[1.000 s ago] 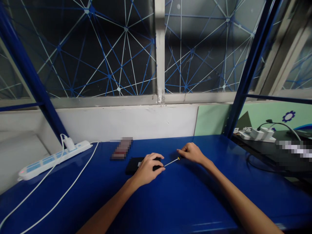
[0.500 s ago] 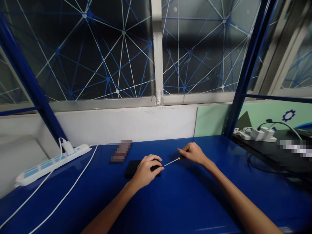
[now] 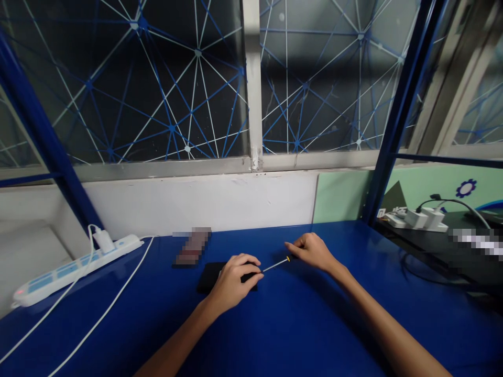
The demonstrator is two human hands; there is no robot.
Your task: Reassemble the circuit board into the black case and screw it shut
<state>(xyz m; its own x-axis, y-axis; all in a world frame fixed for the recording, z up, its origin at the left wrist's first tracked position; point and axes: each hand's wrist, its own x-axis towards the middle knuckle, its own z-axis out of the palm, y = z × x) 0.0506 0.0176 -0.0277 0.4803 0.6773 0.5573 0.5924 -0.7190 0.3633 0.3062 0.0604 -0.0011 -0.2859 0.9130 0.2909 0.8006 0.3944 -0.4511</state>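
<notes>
On a blue table point(image 3: 298, 324), the left hand point(image 3: 231, 283), thumb and forefinger close, any grip unclear, and right hand point(image 3: 314, 251), fingers clamped, barely moved, suggesting careful work: black case point(image 3: 206, 277) beneath the left, screwdriver point(image 3: 275, 265) in the right.

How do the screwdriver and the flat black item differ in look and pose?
The screwdriver is slim, with a bright shaft and yellow collar; the flat black item is broad and dark. The screwdriver is in the right hand, while the flat black item lies on the blue table, partly behind the left hand. Both are partly hidden.
</notes>
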